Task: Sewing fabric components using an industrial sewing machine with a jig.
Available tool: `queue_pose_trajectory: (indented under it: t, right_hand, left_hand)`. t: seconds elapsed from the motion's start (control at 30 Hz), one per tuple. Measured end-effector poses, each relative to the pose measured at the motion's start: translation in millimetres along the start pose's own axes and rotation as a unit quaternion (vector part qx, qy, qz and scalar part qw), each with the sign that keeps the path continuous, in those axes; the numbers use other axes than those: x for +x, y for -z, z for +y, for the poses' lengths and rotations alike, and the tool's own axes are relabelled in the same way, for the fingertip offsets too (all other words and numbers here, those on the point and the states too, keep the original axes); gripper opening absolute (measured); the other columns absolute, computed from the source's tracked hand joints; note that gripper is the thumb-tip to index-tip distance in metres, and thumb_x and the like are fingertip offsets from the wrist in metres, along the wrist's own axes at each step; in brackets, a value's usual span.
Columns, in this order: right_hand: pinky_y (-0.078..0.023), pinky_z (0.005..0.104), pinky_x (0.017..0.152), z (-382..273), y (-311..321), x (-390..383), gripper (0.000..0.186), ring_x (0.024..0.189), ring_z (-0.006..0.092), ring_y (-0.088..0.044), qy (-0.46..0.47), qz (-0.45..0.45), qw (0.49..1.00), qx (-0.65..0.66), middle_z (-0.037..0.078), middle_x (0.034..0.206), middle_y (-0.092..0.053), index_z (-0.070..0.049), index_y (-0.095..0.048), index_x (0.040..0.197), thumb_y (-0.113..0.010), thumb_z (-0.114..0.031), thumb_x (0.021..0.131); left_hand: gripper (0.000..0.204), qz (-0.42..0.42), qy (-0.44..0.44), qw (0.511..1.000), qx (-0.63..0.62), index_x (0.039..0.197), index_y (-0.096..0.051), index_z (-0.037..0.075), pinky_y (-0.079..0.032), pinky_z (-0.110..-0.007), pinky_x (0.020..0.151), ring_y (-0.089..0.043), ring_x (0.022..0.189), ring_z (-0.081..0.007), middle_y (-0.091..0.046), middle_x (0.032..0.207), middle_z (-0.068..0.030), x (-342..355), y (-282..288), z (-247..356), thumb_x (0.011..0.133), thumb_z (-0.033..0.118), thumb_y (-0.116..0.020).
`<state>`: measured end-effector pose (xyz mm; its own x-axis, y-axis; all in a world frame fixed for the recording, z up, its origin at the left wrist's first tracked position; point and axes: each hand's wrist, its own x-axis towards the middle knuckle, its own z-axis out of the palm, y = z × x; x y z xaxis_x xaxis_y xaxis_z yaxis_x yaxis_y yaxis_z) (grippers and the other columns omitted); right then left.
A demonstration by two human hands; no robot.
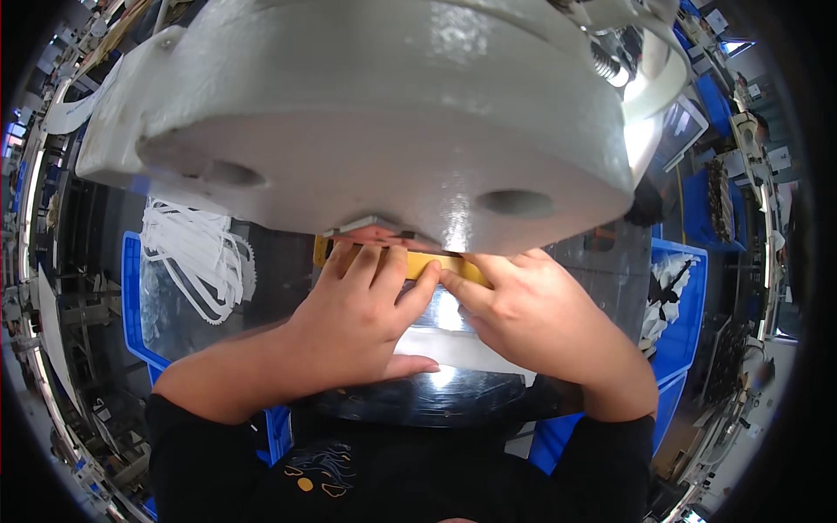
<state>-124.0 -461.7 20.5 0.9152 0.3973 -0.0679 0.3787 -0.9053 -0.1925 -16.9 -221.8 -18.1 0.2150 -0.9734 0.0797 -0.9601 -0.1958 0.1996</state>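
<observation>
Both my hands are at a long yellow bar [420,262] just under the front edge of a large pale grey machine head [384,166]. My left hand [362,301] lies with its fingers spread along the bar; its thumb sticks out to the right, apart from it. My right hand [514,301] has its fingers closed about the bar's right end, and some of them are hidden. A white strip of sheet material [471,350] lies on the dark shiny table [410,401] below my hands. A reddish plate with a metal edge [379,234] shows between the bar and the machine head.
White cut pieces [196,261] are heaped at the left, by a blue crate [132,301]. On the right, another blue crate [695,305] holds black and white scraps [664,296]. The machine head overhangs the far side of the table. Benches and shelving line both sides.
</observation>
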Motion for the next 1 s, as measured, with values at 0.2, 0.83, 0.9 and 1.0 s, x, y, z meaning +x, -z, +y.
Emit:
queue_pose_trajectory:
  t: [0.2,0.83,0.9,1.0]
  right_hand:
    - [-0.058,0.0393,0.097,-0.8,-2.3,1.1,0.051,0.112,0.0334,-0.077,0.001,-0.025,1.0,-0.016,0.026,0.148,-0.066,-0.002,-0.069,0.14,-0.071,-0.014,0.091]
    - [-0.063,0.0431,0.088,1.3,11.6,-19.5,0.039,0.096,0.0371,-0.076,-0.08,-0.051,0.995,-0.019,0.028,0.13,-0.07,-0.003,-0.071,0.127,-0.069,-0.011,0.089]
    - [-0.063,0.044,0.088,4.9,13.2,-18.5,0.039,0.096,0.0379,-0.076,-0.079,-0.054,0.995,-0.025,0.029,0.132,-0.069,-0.003,-0.071,0.128,-0.068,-0.01,0.089]
    - [-0.063,0.0456,0.088,9.0,11.8,-17.7,0.039,0.097,0.0393,-0.076,-0.09,-0.05,0.994,-0.032,0.03,0.134,-0.069,-0.002,-0.071,0.128,-0.068,-0.01,0.091]
  left_hand:
    - [0.099,-0.009,0.014,1.0,-0.009,0.148,-0.064,0.001,-0.04,-0.063,0.12,-0.056,0.129,-0.0455,-0.06,0.135,-0.0286,-0.3,-0.3,3.4,0.083,0.074,-0.08]
    - [0.091,0.014,-0.055,0.994,-0.088,0.156,-0.06,0.005,-0.043,-0.062,0.123,-0.053,0.146,-0.0489,-0.054,0.157,-0.03,3.0,-17.8,2.0,0.093,0.07,-0.073]
    - [0.089,0.013,-0.056,0.994,-0.092,0.155,-0.061,0.004,-0.044,-0.061,0.122,-0.054,0.145,-0.0486,-0.055,0.157,-0.0288,2.4,-17.9,0.4,0.094,0.068,-0.075]
    - [0.086,0.007,-0.052,0.995,-0.081,0.153,-0.062,0.004,-0.044,-0.06,0.122,-0.055,0.144,-0.0478,-0.056,0.156,-0.028,2.3,-16.7,-0.7,0.094,0.066,-0.076]
